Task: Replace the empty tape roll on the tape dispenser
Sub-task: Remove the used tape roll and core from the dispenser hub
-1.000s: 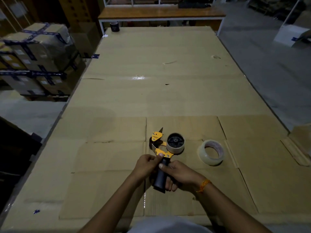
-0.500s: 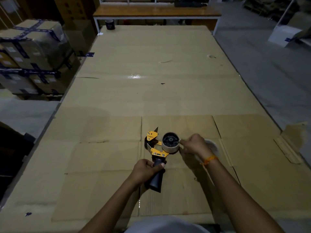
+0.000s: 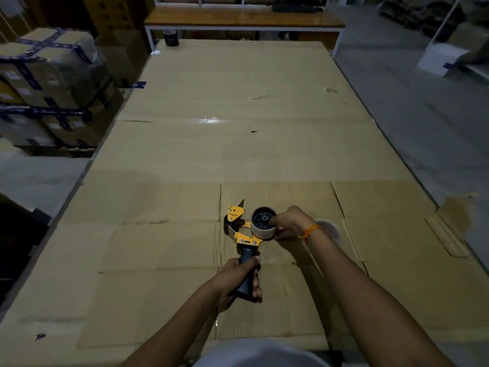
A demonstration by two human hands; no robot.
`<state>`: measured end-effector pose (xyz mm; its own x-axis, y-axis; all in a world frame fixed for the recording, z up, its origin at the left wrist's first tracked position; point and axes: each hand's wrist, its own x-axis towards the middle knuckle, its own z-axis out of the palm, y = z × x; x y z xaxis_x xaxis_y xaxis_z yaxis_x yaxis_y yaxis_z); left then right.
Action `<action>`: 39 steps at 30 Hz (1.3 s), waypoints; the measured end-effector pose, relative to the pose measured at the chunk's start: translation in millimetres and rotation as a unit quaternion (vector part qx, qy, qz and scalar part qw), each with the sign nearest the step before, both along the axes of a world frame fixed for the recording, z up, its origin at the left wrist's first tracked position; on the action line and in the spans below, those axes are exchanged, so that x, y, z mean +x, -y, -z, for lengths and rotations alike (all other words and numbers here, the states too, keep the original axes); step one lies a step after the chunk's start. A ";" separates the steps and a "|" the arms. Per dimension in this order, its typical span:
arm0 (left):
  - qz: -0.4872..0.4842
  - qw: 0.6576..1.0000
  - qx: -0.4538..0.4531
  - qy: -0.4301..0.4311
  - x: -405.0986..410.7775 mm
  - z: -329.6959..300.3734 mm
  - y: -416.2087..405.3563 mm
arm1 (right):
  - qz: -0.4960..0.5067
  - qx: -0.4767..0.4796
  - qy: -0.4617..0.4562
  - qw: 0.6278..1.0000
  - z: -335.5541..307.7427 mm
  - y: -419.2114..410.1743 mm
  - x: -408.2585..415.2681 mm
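An orange tape dispenser (image 3: 244, 235) with a black handle lies on the cardboard-covered table (image 3: 238, 144), near its front. My left hand (image 3: 238, 279) is closed around the handle. A pale, empty tape roll (image 3: 262, 227) sits on the dispenser's black hub. My right hand (image 3: 289, 222) grips that roll from the right side, fingers on its rim. A full roll of clear tape (image 3: 330, 229) lies on the table just behind my right wrist, partly hidden by it.
A dark tape roll (image 3: 171, 37) stands at the table's far left corner. Stacked taped boxes (image 3: 50, 83) fill the floor to the left. A wooden bench (image 3: 243, 19) runs beyond the far edge. A loose cardboard strip (image 3: 447, 238) lies at the right.
My right hand left the handle, moved up and right, and closed on the empty roll. My left hand slid down and took the handle.
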<state>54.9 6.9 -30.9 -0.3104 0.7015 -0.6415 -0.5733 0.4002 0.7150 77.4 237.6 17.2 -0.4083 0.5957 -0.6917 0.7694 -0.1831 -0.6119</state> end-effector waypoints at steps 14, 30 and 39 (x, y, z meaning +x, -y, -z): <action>-0.039 0.999 -0.017 -0.015 12.7 0.7 -9.4 | 0.063 -0.013 -0.034 0.997 12.8 6.3 -2.5; -0.057 0.998 -0.020 -0.024 17.5 0.0 -15.8 | 0.011 -0.006 -0.017 1.000 15.4 1.2 -8.8; -0.061 0.998 -0.022 -0.019 19.1 -1.0 -15.3 | -0.137 0.033 0.002 0.990 -7.9 -34.5 -13.9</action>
